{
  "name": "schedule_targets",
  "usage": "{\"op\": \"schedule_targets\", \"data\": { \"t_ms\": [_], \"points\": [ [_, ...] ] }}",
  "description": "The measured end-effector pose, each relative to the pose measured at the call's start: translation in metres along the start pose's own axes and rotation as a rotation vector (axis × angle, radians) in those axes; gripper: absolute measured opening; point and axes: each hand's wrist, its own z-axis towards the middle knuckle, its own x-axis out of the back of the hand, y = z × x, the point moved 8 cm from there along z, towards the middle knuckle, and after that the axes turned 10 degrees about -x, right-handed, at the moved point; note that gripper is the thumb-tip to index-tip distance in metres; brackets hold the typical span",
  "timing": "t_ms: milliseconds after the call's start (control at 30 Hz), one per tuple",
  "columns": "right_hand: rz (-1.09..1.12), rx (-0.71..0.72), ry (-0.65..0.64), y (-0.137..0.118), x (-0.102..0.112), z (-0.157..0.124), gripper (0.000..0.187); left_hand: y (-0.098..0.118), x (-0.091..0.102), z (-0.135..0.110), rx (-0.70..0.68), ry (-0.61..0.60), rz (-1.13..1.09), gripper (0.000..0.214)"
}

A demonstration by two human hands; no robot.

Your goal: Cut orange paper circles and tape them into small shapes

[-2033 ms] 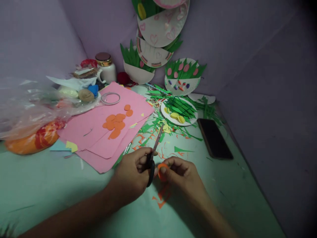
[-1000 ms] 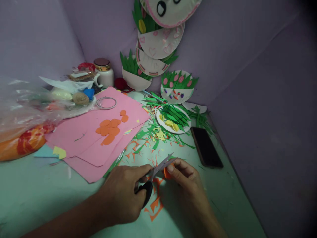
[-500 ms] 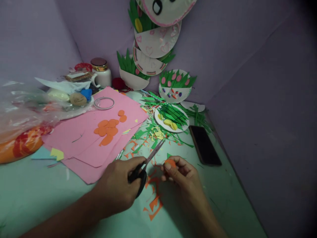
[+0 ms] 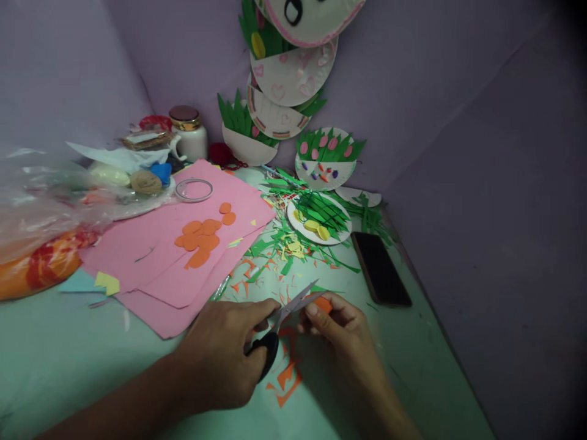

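Observation:
My left hand [image 4: 229, 348] is closed round the black handles of a pair of scissors [image 4: 290, 307], whose blades are parted and point up and to the right. Between thumb and fingers, my right hand [image 4: 339, 321] pinches a small piece of orange paper [image 4: 323, 303]. The scissor blades lie right beside this paper; whether they touch it I cannot tell. Orange paper scraps [image 4: 288, 373] are scattered on the table below the hands. A cluster of orange paper ovals [image 4: 199, 238] rests on pink paper sheets [image 4: 156, 275] to the left.
Beyond the hands stands a paper plate [image 4: 293, 229] with green strips and yellow ovals. A phone [image 4: 382, 269] lies at the right edge. A tape roll [image 4: 194, 190], a lidded white jar [image 4: 191, 142] and a plastic bag [image 4: 41, 201] are at the left. Decorated plates [image 4: 293, 79] hang on the wall.
My left hand has brought the scissors right, up to the orange paper, and the blades have spread apart. My right hand still pinches the paper in nearly the same place.

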Motion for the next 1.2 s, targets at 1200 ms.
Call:
{"op": "schedule_targets", "data": {
  "t_ms": [1200],
  "points": [
    [0.005, 0.004, 0.043, 0.0, 0.005, -0.001, 0.02, 0.003, 0.01, -0.004, -0.01, 0.122, -0.107, 0.022]
  ]
}}
